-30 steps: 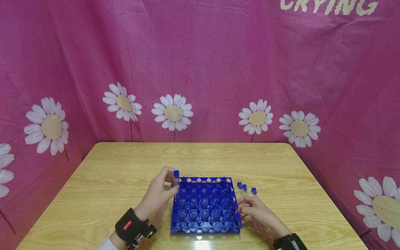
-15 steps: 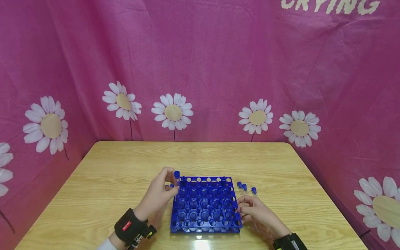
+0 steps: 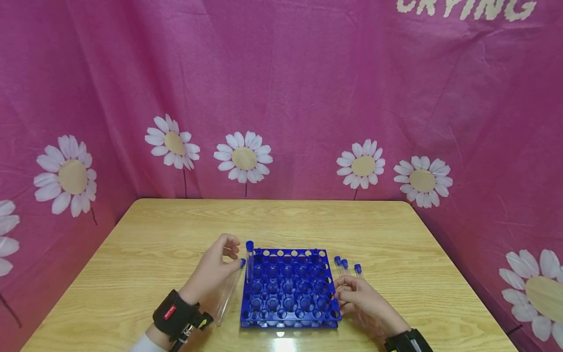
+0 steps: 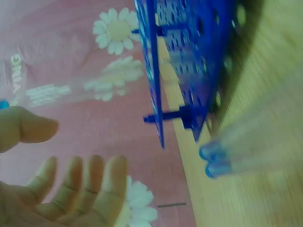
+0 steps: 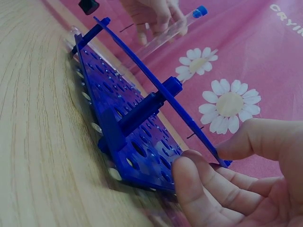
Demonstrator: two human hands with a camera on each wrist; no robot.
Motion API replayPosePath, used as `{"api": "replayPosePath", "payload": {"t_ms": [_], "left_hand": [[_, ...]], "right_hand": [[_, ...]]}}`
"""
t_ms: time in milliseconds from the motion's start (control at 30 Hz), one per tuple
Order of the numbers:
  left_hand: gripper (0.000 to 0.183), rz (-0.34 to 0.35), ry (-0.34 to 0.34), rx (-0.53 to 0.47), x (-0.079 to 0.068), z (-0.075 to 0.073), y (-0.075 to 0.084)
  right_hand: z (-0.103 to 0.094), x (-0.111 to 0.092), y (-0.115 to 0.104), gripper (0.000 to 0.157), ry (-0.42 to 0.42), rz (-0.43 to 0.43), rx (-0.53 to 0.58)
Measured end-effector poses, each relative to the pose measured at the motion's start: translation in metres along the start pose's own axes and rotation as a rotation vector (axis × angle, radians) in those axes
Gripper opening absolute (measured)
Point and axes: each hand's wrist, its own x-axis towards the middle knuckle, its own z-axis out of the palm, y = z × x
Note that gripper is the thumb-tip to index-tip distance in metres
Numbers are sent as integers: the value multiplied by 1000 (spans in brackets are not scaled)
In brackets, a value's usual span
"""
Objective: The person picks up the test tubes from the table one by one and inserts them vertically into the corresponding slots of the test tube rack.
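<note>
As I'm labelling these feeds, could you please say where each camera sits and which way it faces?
Head: worn on the head, facing forward and down at the table, blue rack and curtain; shows left hand and right hand.
Left wrist: on that wrist, facing the rack edge-on, curtain behind; of the body, only the left hand.
Right wrist: on that wrist, facing along the rack; shows the right hand gripping its edge and the left hand beyond.
Both wrist views share the rack and upright capped tube.

Looks evenly bright in head view, with white glare on the table (image 3: 352,225) near the rack (image 3: 272,323). Shows tubes (image 4: 258,142) hazy and blurred at left wrist; appears dimmer, crisper at right.
</note>
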Motion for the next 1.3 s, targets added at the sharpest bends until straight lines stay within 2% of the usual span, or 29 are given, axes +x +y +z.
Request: {"api": "replayPosePath", "payload": {"t_ms": [200,467,633,733,933,1300], "left_hand": [[35,-82,-23,147,11,-3,-18],[37,-218,-152,303,14,-1,-32],[30,-205,-176,388,14,-1,-37],[25,-198,-180,401,13,0,-38],[17,-281,-209,368,12,1,-37],[13,-345,-208,365,13,3,-40]], "right_hand": [[0,0,0,31,-3,8,6],[0,0,0,33,6,18,-6],[-1,1,1,34,9,20,-11],[-1,0,0,34,6,15,-12],[-1,0,-1,33,7,13,-12],[-1,1,2,32,-4,2,-21]]}}
